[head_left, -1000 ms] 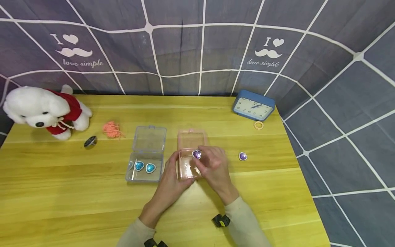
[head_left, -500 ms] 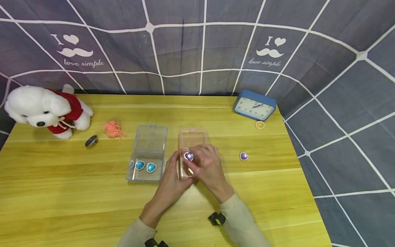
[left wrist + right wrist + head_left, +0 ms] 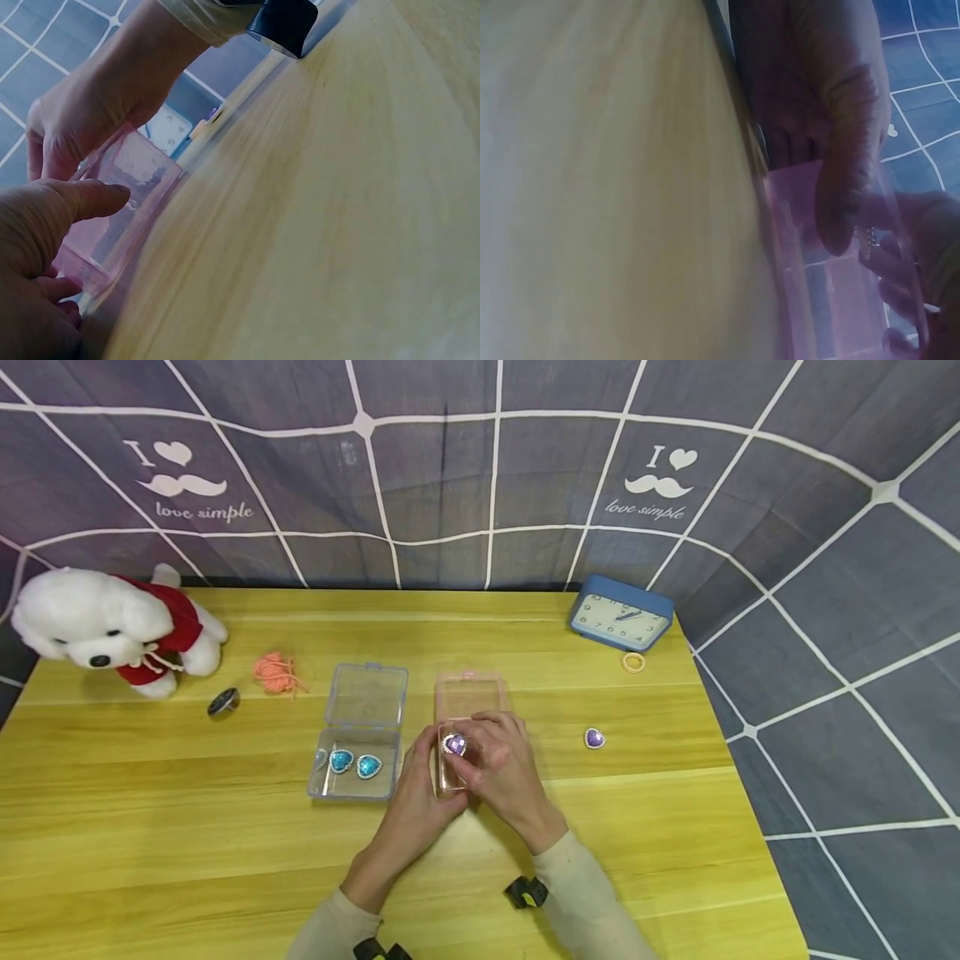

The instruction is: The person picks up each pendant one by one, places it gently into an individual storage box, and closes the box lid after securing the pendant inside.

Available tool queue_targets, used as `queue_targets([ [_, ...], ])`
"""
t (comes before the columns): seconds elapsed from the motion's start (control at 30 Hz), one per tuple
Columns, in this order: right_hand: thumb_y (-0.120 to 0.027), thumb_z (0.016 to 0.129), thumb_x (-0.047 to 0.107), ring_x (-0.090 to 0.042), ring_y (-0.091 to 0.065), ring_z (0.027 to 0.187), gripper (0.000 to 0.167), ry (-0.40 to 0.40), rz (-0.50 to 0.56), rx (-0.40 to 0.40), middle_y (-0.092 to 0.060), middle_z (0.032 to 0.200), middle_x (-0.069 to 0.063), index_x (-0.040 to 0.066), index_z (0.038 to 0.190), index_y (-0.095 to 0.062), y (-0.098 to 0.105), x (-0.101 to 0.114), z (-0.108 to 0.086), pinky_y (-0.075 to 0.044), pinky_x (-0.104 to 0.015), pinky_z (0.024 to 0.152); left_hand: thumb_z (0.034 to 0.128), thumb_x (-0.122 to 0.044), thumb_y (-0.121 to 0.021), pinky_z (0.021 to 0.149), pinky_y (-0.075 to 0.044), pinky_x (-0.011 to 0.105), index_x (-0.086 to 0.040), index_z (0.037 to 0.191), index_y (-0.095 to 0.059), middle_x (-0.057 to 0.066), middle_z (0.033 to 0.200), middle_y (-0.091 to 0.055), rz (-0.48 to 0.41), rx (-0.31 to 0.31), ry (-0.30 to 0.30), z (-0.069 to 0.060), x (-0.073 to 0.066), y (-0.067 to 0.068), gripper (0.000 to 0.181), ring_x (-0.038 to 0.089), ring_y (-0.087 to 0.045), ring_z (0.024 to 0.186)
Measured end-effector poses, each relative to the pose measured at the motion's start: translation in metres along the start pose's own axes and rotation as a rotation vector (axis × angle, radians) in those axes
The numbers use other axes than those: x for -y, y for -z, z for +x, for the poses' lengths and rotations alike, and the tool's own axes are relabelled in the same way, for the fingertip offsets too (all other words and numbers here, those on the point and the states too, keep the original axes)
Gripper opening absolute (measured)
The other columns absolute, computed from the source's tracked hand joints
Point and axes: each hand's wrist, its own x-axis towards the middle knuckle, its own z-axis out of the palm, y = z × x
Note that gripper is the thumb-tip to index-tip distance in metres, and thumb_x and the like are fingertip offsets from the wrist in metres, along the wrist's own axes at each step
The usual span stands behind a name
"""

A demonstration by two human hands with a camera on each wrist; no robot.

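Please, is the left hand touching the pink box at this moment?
Touching. The left wrist view shows it: the left hand has its thumb laid against the side of the pink box, with fingers at its lower corner.

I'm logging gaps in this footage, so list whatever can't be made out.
Head view: the right part of the pink box and the pinched edge of the purple gem, hidden by the right hand.
Head view: the clock's exact minute, too small.
Left wrist view: part of the left hand, cut off by the left edge.
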Motion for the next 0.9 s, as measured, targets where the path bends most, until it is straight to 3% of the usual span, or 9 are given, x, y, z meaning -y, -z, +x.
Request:
queue_targets([
  [0.7,-0.095,0.078,0.021,-0.029,-0.065,0.116,0.046,-0.036,-0.034,0.021,-0.080,0.114,-0.008,0.005,0.117,-0.077,-0.0015,0.0010,-0.0010,-0.048,-0.050,0.109,0.0820,-0.019,-0.089,0.124,-0.031,0.063,-0.009,0.164,-0.026,0.021,0.166,-0.036,0.009,0.005,-0.018,0.0008,-0.0004,0.0011,0.104,0.041,-0.034,0.153],
  [0.9,-0.094,0.079,0.019,-0.031,-0.066,0.115,0.042,-0.063,0.037,-0.021,-0.080,0.112,-0.008,0.004,0.115,-0.078,0.0002,0.0008,-0.0016,-0.050,-0.051,0.105,0.0816,-0.018,-0.089,0.122,-0.033,0.064,-0.011,0.164,-0.026,0.019,0.165,-0.037,-0.003,0.002,-0.016,0.0004,0.0002,0.0008,0.104,0.041,-0.036,0.152],
])
